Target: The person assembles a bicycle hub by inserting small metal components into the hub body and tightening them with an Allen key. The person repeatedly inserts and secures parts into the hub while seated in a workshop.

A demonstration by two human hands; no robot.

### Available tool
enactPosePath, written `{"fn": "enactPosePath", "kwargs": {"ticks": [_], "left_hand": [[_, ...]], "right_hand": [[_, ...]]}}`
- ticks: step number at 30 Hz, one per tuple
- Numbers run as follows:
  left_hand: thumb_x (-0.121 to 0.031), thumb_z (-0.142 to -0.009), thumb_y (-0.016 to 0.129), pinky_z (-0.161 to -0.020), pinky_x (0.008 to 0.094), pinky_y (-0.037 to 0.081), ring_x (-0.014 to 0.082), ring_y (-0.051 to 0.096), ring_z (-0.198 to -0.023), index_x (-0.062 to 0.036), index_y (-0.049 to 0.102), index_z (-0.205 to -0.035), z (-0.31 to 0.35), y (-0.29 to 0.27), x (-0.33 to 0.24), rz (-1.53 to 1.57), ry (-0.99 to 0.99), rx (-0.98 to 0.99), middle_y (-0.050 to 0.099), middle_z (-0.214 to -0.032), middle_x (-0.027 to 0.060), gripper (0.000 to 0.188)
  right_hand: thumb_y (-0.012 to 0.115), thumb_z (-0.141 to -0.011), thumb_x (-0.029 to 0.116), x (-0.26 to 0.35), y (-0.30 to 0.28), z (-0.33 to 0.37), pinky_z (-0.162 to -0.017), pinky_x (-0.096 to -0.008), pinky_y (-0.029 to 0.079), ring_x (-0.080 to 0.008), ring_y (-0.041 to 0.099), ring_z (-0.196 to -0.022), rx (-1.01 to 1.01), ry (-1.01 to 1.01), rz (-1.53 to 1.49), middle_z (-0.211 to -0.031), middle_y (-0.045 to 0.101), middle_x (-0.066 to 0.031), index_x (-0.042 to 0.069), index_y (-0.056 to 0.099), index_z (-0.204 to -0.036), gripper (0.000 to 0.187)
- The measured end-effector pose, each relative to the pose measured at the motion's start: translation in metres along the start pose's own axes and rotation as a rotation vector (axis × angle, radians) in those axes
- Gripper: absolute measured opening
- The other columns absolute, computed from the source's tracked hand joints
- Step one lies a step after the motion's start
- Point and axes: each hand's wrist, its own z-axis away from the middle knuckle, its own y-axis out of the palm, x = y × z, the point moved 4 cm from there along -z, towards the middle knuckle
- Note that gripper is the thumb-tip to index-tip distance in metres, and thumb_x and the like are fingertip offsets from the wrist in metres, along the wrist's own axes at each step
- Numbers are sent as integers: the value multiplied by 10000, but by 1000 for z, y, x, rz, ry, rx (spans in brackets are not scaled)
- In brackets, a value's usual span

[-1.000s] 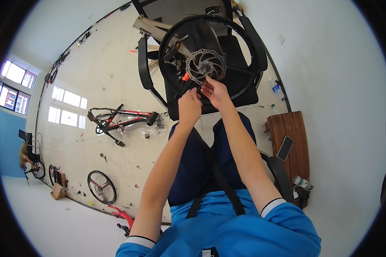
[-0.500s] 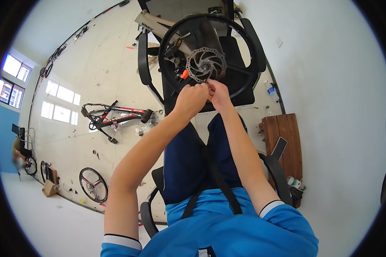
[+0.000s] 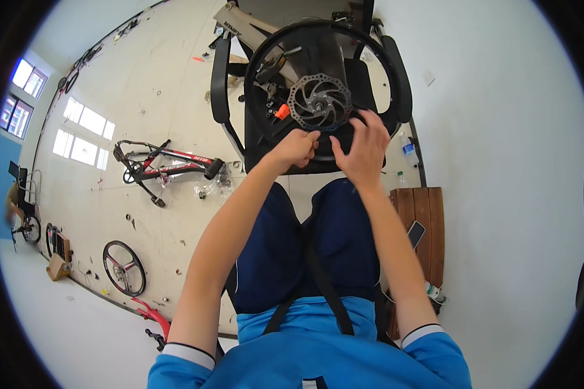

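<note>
A black bicycle wheel (image 3: 396, 78) lies on a black office chair, its silver brake disc (image 3: 304, 104) facing up. My left hand (image 3: 294, 149) is closed near the disc's lower edge, thumb and forefinger together. Whatever it pinches is hidden or too small to name. To its right is my right hand (image 3: 365, 146), thumb and fingers spread, the fingertips by the wheel's lower right part. I cannot tell whether they touch it. An orange piece (image 3: 282, 111) shows just left of the disc.
The chair's black armrests (image 3: 220, 78) flank the wheel, and a pale bike frame (image 3: 240, 26) lies behind it. Left on the floor are a black-and-red bike frame (image 3: 175, 163) and another wheel (image 3: 124, 268). At right stands a wooden bench (image 3: 428, 214) with a phone (image 3: 416, 233).
My hands were together at the disc's lower edge and have moved apart. The right has shifted rightward and spread its fingers; the left stays closed. The whole view has shifted slightly.
</note>
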Motion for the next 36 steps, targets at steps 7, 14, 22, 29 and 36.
{"fn": "enactPosePath", "kwargs": {"ticks": [7, 14, 22, 29, 36], "left_hand": [[-328, -1010, 499, -451, 242, 344, 84, 408, -490, -33, 543, -782, -34, 15, -3, 21, 197, -93, 459, -600, -15, 375], [-160, -983, 454, -537, 266, 493, 169, 658, -610, 75, 635, -976, -49, 22, 4, 299, 347, -306, 643, -731, 98, 296], [-135, -977, 436, -575, 270, 460, 182, 623, -621, 74, 599, -1033, -57, 18, -4, 358, 329, -262, 635, -764, 108, 271], [-104, -944, 428, -500, 265, 441, 166, 605, -527, 77, 622, -967, -53, 21, -11, 387, 238, -314, 636, -696, 123, 266], [-117, -945, 445, -571, 279, 454, 191, 614, -604, 54, 592, -982, -57, 20, -11, 501, 158, -244, 634, -745, 117, 229]], "right_hand": [[589, -879, 167, -43, 39, 2, -647, -369, 487, -231, 627, -780, 648, -215, -58, -752, 562, -62, 85, 557, -892, 88], [580, -831, 115, -58, 60, -18, -533, -368, 494, -249, 635, -675, 673, -353, -65, -729, 563, -59, 95, 552, -919, 94], [556, -806, 92, -62, 68, -29, -558, -356, 504, -243, 637, -697, 724, -359, 8, -750, 563, -58, 98, 545, -943, 138], [552, -832, 123, -65, 70, -34, -550, -372, 503, -257, 644, -675, 778, -363, -78, -738, 594, -67, 93, 542, -934, 107], [576, -890, 193, -67, 72, -46, -583, -400, 487, -261, 641, -701, 864, -329, -81, -750, 610, -64, 90, 560, -876, 106]]}}
